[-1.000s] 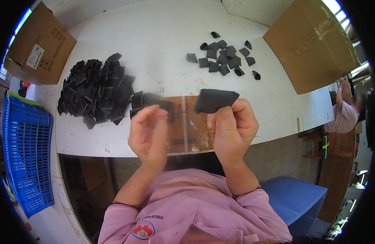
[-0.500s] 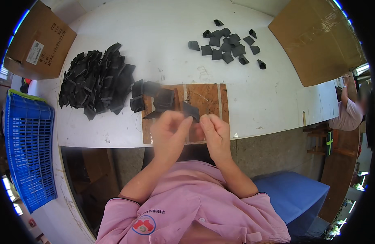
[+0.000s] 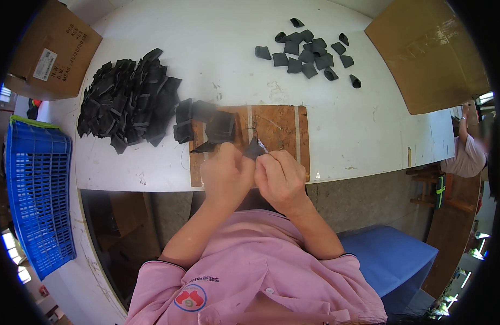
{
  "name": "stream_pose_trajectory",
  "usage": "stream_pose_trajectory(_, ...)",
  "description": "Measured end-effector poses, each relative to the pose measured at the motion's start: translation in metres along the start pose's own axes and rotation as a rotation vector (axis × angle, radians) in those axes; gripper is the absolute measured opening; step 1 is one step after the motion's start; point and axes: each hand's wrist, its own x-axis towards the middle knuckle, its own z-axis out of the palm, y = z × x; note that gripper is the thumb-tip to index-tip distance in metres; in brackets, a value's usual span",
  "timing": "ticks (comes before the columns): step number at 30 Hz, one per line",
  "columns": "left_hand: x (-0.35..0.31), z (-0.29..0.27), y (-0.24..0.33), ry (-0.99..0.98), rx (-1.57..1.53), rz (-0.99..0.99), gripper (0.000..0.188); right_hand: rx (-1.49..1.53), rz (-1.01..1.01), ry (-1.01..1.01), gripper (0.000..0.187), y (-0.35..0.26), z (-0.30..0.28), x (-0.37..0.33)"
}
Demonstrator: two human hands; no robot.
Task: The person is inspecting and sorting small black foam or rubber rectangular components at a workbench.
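Over the front edge of a wooden board [image 3: 282, 124], my left hand [image 3: 227, 169] and my right hand [image 3: 281, 176] are closed close together. Both pinch a small black fabric piece [image 3: 254, 148] that sticks up between them, its lower part hidden by my fingers. Several flat black pieces [image 3: 220, 127] lie on the board's left part and just beside it, next to my left hand. A big heap of black fabric pieces [image 3: 125, 103] sits farther left. At the far right, several small black tube-shaped pieces [image 3: 309, 54] are scattered, some showing open ends.
The white table [image 3: 358, 135] carries a cardboard box [image 3: 55, 51] at the left and another cardboard box [image 3: 428, 54] at the right. A blue basket [image 3: 41, 195] stands off the left edge. To my right is a blue-covered seat [image 3: 388, 260]; another person [image 3: 466, 154] sits beyond.
My hands have closed in on the black fabric piece, and my right fingers now curl over it. The piece has folded and sits lower between them. The view has shifted slightly.
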Motion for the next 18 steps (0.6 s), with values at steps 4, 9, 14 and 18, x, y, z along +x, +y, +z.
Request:
stream_pose_trajectory(4, 0.002, -0.005, -0.007, -0.09, -0.09, 0.005, 0.016, 0.113, 0.087, -0.053, 0.01, 0.004, -0.001, -0.006)
stream_pose_trajectory(9, 0.005, -0.009, -0.037, -0.142, -0.391, -0.135, 0.016, 0.53, 0.616, -0.067, 0.002, 0.036, -0.026, 0.022)
stream_pose_trajectory(14, 0.05, 0.014, -0.051, -0.036, -0.076, 0.005, 0.015, 0.57, 0.791, 0.26, 0.014, 0.093, -0.044, 0.074)
stream_pose_trajectory(18, 0.068, 0.029, -0.052, -0.157, 0.366, 0.068, 0.028, 0.711, 0.938, 0.133, 0.015, 0.076, -0.026, 0.034)
